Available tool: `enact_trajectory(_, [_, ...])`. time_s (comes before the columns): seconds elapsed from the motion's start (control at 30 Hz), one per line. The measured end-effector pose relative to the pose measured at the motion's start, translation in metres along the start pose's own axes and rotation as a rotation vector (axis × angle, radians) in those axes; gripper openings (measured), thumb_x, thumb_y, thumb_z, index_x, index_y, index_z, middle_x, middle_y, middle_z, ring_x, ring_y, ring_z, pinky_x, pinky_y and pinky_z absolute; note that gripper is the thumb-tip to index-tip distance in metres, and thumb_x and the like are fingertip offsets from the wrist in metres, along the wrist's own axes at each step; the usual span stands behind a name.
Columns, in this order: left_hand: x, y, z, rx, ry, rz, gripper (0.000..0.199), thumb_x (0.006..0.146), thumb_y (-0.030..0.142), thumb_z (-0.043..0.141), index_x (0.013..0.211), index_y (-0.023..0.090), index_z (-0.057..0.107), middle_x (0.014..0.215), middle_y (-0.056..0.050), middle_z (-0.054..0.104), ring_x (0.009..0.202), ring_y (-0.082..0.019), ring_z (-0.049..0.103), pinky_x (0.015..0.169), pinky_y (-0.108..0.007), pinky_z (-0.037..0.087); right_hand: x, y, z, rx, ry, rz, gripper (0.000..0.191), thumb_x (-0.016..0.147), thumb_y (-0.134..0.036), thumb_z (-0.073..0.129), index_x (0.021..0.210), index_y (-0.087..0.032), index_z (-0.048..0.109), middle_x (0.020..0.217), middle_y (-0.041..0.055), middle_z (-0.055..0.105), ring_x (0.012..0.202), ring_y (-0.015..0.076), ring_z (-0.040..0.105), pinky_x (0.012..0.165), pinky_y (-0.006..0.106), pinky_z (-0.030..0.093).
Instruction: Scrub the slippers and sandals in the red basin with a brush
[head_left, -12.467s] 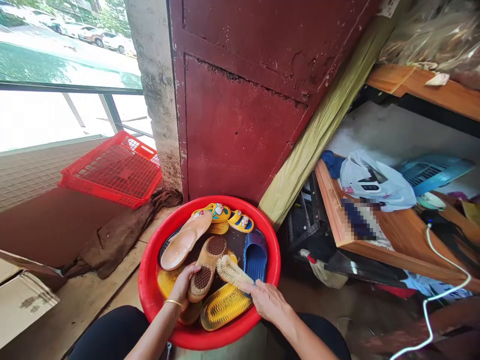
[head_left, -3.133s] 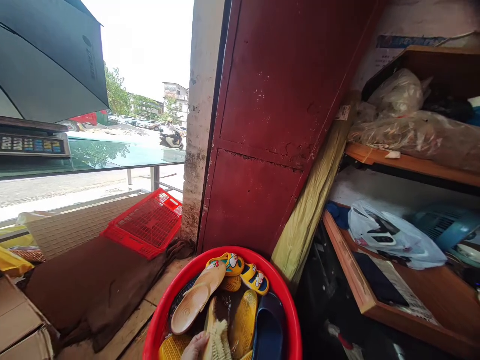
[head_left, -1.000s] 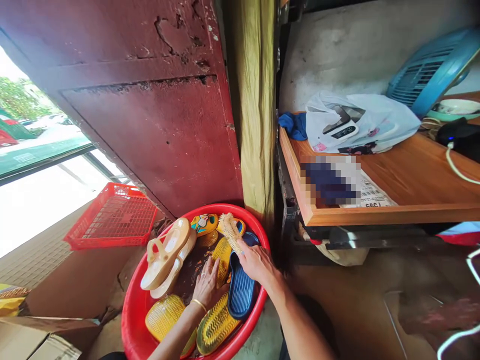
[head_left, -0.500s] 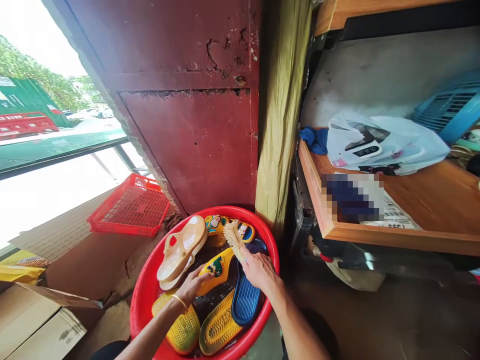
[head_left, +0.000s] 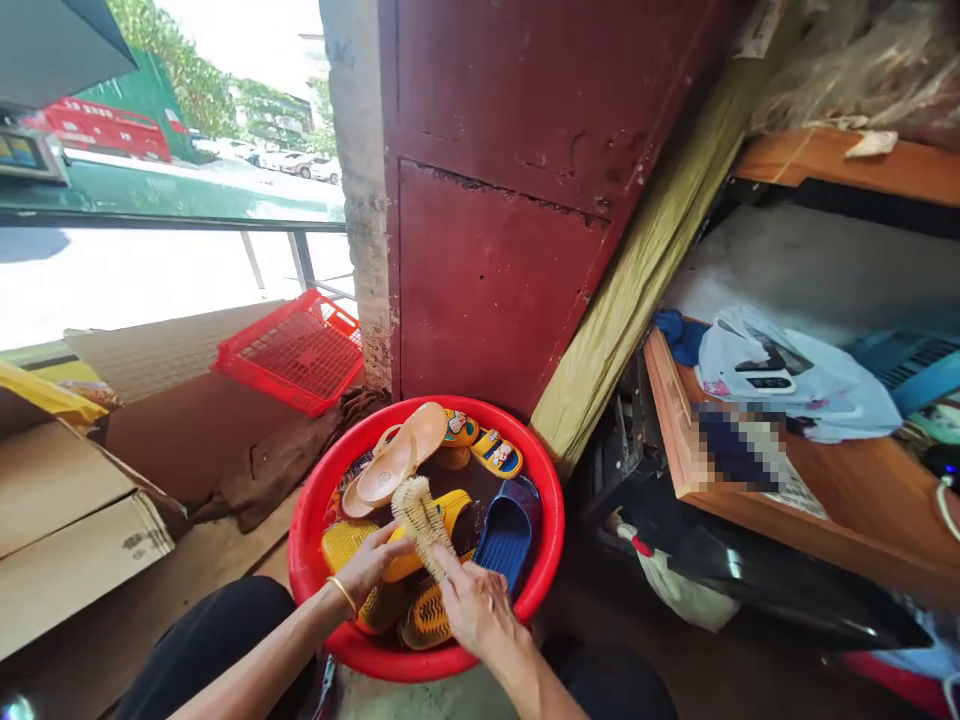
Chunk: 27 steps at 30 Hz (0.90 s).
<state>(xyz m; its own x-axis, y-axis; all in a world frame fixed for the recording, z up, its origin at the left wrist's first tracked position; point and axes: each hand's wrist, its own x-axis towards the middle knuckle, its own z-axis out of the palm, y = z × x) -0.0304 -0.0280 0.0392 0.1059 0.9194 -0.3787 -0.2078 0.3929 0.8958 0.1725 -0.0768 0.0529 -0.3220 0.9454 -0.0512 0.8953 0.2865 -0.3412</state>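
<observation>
Behind the red tub (head_left: 309, 570) stand a dark red door (head_left: 502, 290) and a rough pillar (head_left: 354, 180). My left grip (head_left: 367, 565) is wrapped around the near end of a yellow slipper (head_left: 452, 510), which sits in the middle of the tub among other footwear, left of a blue slipper (head_left: 504, 545). My right grip (head_left: 480, 605) is clasped on a pale bristle brush (head_left: 417, 515), its head over the yellow slipper. As I judge it, the slipper could twist free if it is slick and the bristles push hard on its far end, since I hold only the near one. My left fingers are close to the bristles, so a skidding stroke could scrape them, and a bump might send the stacked beige sandals (head_left: 405, 455) sliding. I cannot tell whether the bristles press the slipper or hang just above it; the brush hides part of it. My fingers cover the handle, what looks like dark water shows no depth, a yellow sole (head_left: 431, 615) is partly behind my right grip, and something on the wooden shelf (head_left: 847, 475) is blurred into blocks.
</observation>
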Motion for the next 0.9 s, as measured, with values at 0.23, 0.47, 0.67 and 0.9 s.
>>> enact_trajectory(0.23, [-0.01, 0.008, -0.016, -0.028, -0.112, 0.057, 0.064, 0.055, 0.033, 0.084, 0.117, 0.017, 0.074, 0.097, -0.007, 0.081, 0.101, -0.032, 0.072, 0.093, -0.04, 0.053, 0.01, 0.034, -0.001, -0.027, 0.129, 0.212, 0.05, 0.102, -0.027, 0.039, 0.151, -0.026, 0.049, 0.115, 0.0098, 0.077, 0.103, 0.024, 0.073, 0.088, 0.032, 0.054])
enact_trajectory(0.47, [-0.001, -0.01, -0.029, 0.071, -0.202, 0.081, 0.067, 0.054, 0.031, 0.078, 0.119, 0.017, 0.073, 0.1, -0.004, 0.081, 0.101, -0.032, 0.072, 0.096, -0.041, 0.053, -0.019, 0.008, 0.048, 0.115, 0.281, 0.066, 0.048, 0.101, -0.032, 0.038, 0.146, -0.027, 0.055, 0.11, 0.008, 0.077, 0.094, 0.0211, 0.074, 0.083, 0.026, 0.054])
enact_trajectory(0.67, [-0.001, -0.028, -0.023, 0.558, -0.199, 0.248, 0.072, 0.065, 0.04, 0.072, 0.132, 0.018, 0.067, 0.119, -0.008, 0.076, 0.119, -0.034, 0.065, 0.102, -0.039, 0.049, -0.012, 0.008, 0.041, 0.307, 0.432, 0.271, 0.063, 0.101, -0.057, 0.036, 0.147, -0.018, 0.053, 0.097, 0.0093, 0.077, 0.081, 0.0223, 0.073, 0.069, 0.028, 0.056])
enact_trajectory(0.9, [0.005, -0.03, -0.016, 0.926, -0.025, 0.241, 0.084, 0.083, 0.047, 0.057, 0.155, 0.009, 0.037, 0.131, -0.022, 0.068, 0.124, -0.035, 0.063, 0.105, -0.043, 0.044, -0.004, 0.004, 0.045, 0.311, 0.365, 0.279, 0.059, 0.098, -0.057, 0.038, 0.139, -0.021, 0.06, 0.083, 0.0048, 0.075, 0.071, 0.0205, 0.069, 0.064, 0.026, 0.051])
